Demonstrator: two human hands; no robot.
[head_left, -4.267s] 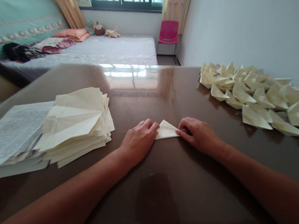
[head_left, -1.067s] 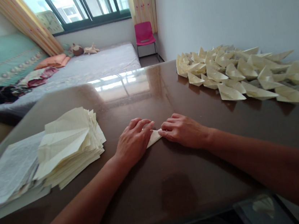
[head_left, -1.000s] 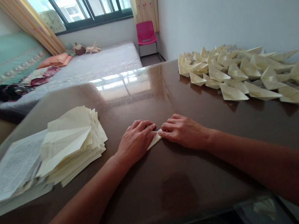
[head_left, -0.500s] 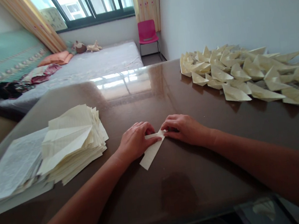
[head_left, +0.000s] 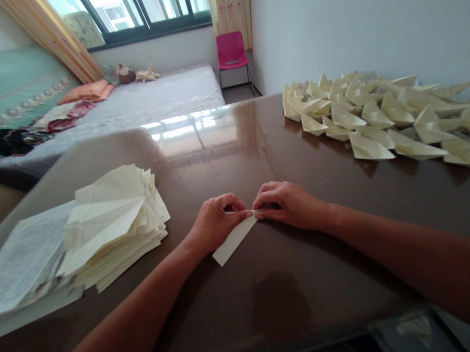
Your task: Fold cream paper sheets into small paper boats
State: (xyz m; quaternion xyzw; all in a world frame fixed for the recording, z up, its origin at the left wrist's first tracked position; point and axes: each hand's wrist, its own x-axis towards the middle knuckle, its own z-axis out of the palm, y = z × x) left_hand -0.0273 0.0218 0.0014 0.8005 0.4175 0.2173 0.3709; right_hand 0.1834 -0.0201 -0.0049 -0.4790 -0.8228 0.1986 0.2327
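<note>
A cream strip of folded paper (head_left: 231, 244) slants over the brown table between my hands, its square end pointing toward me. My left hand (head_left: 215, 221) pinches its upper part with thumb and fingers. From the other side my right hand (head_left: 286, 204) grips the paper's far tip, with thumb and forefinger pressed together. The fingertips of both hands nearly meet there and cover the folds at that end.
Cream paper sheets (head_left: 112, 225) lie stacked at the left, beside printed white sheets (head_left: 23, 265). Several folded paper boats (head_left: 368, 145) crowd the right back of the glossy table (head_left: 217, 172). Beyond stand a bed (head_left: 173, 92) and a pink chair (head_left: 230, 50).
The strip's near end has swung slightly left. My fingertips have drawn closer together at its far tip, which is now more covered.
</note>
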